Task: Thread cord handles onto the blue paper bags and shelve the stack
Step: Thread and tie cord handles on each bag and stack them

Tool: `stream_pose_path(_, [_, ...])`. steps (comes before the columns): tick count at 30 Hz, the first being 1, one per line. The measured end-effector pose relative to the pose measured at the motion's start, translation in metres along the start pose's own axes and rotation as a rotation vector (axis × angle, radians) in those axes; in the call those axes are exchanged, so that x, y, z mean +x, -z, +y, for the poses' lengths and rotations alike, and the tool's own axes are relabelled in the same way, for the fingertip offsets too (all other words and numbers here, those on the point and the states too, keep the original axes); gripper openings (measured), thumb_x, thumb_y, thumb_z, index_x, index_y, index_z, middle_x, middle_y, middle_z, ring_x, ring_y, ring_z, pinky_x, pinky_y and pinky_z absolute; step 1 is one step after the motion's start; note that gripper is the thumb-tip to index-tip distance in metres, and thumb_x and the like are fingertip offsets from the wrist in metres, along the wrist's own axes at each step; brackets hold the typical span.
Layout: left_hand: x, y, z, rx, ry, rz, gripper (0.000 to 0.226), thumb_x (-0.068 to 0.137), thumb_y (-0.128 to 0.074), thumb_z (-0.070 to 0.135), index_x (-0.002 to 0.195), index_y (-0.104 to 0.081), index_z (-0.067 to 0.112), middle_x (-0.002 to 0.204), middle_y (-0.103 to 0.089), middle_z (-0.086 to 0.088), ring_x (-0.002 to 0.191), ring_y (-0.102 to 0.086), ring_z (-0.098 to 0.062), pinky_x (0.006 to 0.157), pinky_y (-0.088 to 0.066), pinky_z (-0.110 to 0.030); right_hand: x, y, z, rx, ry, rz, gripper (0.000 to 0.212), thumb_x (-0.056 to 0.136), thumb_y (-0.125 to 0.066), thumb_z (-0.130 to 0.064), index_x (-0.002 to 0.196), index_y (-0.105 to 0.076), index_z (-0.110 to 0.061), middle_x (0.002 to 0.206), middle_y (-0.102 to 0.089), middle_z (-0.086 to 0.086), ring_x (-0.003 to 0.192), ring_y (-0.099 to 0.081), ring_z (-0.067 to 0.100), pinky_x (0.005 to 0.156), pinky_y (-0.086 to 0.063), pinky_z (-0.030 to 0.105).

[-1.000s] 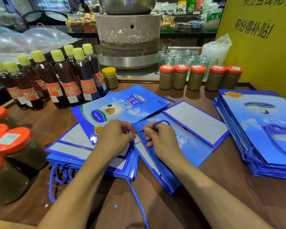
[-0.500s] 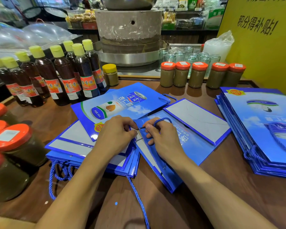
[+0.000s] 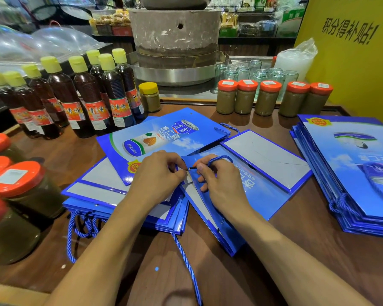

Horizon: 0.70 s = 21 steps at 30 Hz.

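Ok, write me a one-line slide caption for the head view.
Left hand holds a blue paper bag while the right hand pinches a blue cord at the bag's edge, on a wooden counter.

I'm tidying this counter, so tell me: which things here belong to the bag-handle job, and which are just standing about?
Job: bag gripped by left hand, cord pinched by right hand, left bag stack, right bag stack.
Standing about: oil bottles, orange-lidded jars, yellow-lidded jar, stone mill, glasses.
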<state>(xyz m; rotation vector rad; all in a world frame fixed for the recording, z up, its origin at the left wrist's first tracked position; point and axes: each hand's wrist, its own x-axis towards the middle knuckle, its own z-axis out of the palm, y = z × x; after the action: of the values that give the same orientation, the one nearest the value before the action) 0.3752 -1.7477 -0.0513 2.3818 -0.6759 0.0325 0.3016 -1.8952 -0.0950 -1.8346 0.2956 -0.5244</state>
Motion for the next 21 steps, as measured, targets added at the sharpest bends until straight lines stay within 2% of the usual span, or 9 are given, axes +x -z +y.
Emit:
stream_pose_path(9, [-0.0008,0.0007,0.0003,-0.003,0.001,-0.015,0.029,0.089,-0.075,0.024,0.070,-0.061,0.041,0.080,-0.064,0.005,0.073,-0.064,-0.014,0.064,-0.050,-0.031,-0.0010,0.0018,-0.0013,-0.012,0.011,-0.019,0.020,0.107,-0.054,-0.017,0.096,-0.070,-0.012,0.086,-0.069,-0.002,0.068,-0.063,0.008,0.059,-0.055,0.021])
stream_pose_path(12, [-0.0014,0.0004,0.0005,0.000,0.011,-0.016,0.029,0.088,-0.075,0.023,0.068,-0.061,0.039,0.078,-0.064,0.004,0.072,-0.064,-0.015,0.062,-0.047,-0.030,-0.0005,0.0013,0.0007,-0.009,0.005,-0.015,0.020,0.107,-0.054,-0.016,0.094,-0.070,-0.014,0.085,-0.069,0.000,0.070,-0.065,0.014,0.060,-0.057,0.024])
stream_pose_path(16, [-0.0019,0.0015,0.0017,-0.010,0.019,-0.025,0.023,0.087,-0.075,0.025,0.071,-0.065,0.037,0.077,-0.064,0.005,0.073,-0.064,-0.014,0.060,-0.045,-0.029,-0.0008,0.0006,0.0024,-0.020,0.017,-0.012,0.019,0.105,-0.057,-0.016,0.094,-0.072,-0.014,0.082,-0.070,-0.002,0.069,-0.066,0.013,0.061,-0.057,0.024])
stream_pose_path(21, [-0.0020,0.0004,0.0003,-0.073,0.030,-0.016,0.019,0.085,-0.076,0.023,0.069,-0.069,0.030,0.073,-0.068,0.003,0.070,-0.067,-0.018,0.068,-0.057,-0.041,-0.0019,-0.0004,0.0022,0.005,0.017,-0.004,0.017,0.104,-0.058,-0.017,0.094,-0.072,-0.015,0.090,-0.072,-0.004,0.072,-0.066,0.009,0.060,-0.055,0.023])
